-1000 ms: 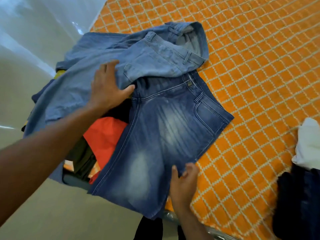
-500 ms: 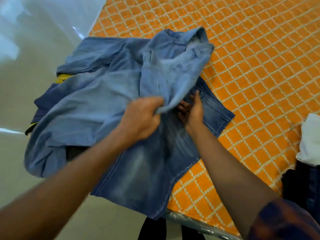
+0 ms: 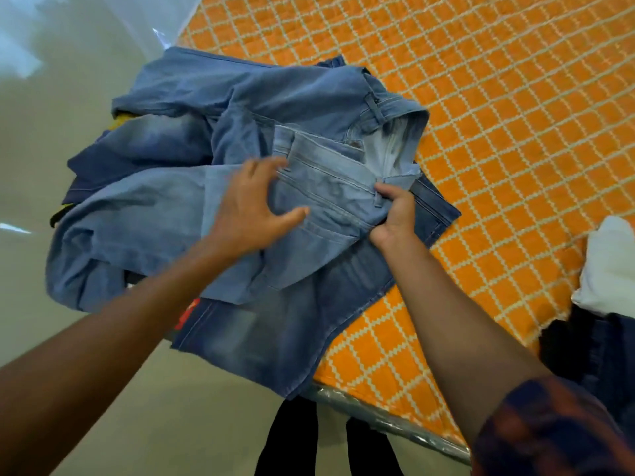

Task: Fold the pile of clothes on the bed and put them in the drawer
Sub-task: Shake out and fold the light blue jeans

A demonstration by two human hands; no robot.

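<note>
Nearest, dark jeans [image 3: 275,338] hang over the corner of the bed [image 3: 378,359], low in the pile. On top lie the light jeans [image 3: 326,180], bunched. The left hand [image 3: 249,209] lies flat on the seat, fingers [image 3: 263,166] spread. Just beside it, the right hand [image 3: 395,218] pinches the waistband edge. The long axis runs right to left: waist at the right hand, legs trailing left past the left hand. Likely next move is pulling them straight, right hand leading. Beyond is more bed.

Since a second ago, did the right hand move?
Yes: the right hand went from near the bed edge farther up, onto the light jeans.
</note>
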